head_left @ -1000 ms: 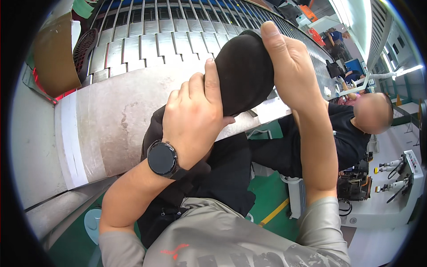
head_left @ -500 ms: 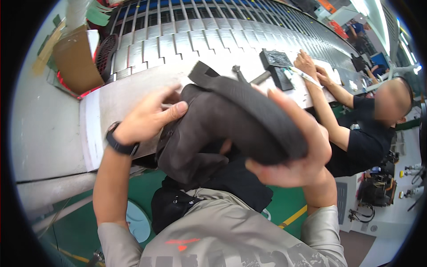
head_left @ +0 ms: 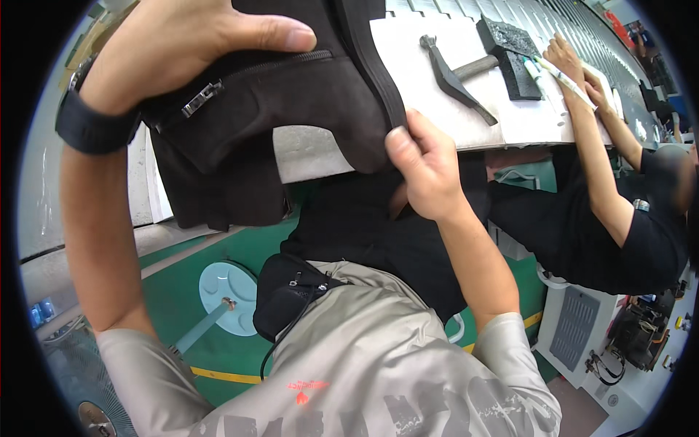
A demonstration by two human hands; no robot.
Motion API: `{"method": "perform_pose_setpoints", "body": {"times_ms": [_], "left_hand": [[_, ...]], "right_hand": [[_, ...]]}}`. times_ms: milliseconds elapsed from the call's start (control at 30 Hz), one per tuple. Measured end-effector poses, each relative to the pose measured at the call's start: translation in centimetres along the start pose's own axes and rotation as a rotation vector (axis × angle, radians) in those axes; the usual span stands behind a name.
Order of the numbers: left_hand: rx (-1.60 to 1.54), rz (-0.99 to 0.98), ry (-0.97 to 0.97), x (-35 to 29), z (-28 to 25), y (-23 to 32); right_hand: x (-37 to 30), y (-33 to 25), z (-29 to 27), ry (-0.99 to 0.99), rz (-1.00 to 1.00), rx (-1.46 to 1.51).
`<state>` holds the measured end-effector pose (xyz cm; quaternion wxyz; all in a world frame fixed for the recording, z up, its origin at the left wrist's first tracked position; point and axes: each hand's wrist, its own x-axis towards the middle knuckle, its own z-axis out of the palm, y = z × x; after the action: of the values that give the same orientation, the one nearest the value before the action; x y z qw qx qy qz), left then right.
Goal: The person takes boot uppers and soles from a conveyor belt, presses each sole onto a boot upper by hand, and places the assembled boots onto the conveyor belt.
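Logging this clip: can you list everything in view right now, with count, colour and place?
Boot: at least one, blackish brown, in both hands
Sheet: 1, white, on the worktable
Hammer: 1, dark head, on the sheet
Blocks: 2, black, beside the hammer
Pens: several, white and green, by the co-worker's hands
Worktable: 1, pale grey, beyond the lap
Slatted conveyor: 1, silver, top
Co-worker: 1, black shirt, right
Machine: 1, white, lower right
Round disc on a pole: 1, light blue, lower left
Floor: 1, green, below
Pouch: 1, black, at waist
Watch strap: 1, black, left wrist
Left hand: 1, bare, on boot
Right hand: 1, bare, on boot's edge
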<state>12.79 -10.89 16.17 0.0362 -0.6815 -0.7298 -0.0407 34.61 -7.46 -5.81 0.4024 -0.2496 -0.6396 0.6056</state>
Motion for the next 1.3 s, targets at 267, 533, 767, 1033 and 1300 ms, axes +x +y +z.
{"method": "perform_pose_setpoints", "body": {"times_ms": [267, 533, 767, 1033, 1300], "left_hand": [[-0.065, 0.219, 0.054, 0.7, 0.9, 1.8], [-0.054, 0.233, 0.055, 1.0, 1.6, 1.1], [-0.038, 0.228, 0.065, 1.4, 1.3, 1.0], [-0.023, 0.216, 0.065, 2.4, 0.8, 1.5], [0.058, 0.169, 0.08, 2.4, -0.7, 4.1]], "right_hand": [[4.0, -0.9, -0.3, 0.155, -0.011, 0.092], [4.8, -1.0, 1.8, 0.321, -0.255, -0.209], [4.6, -1.0, 1.5, 0.266, -0.391, -0.376], [7.1, -4.0, -1.9, -0.107, -0.111, -0.309], [17.9, -7.1, 0.6, -0.039, -0.406, 0.318]]}}
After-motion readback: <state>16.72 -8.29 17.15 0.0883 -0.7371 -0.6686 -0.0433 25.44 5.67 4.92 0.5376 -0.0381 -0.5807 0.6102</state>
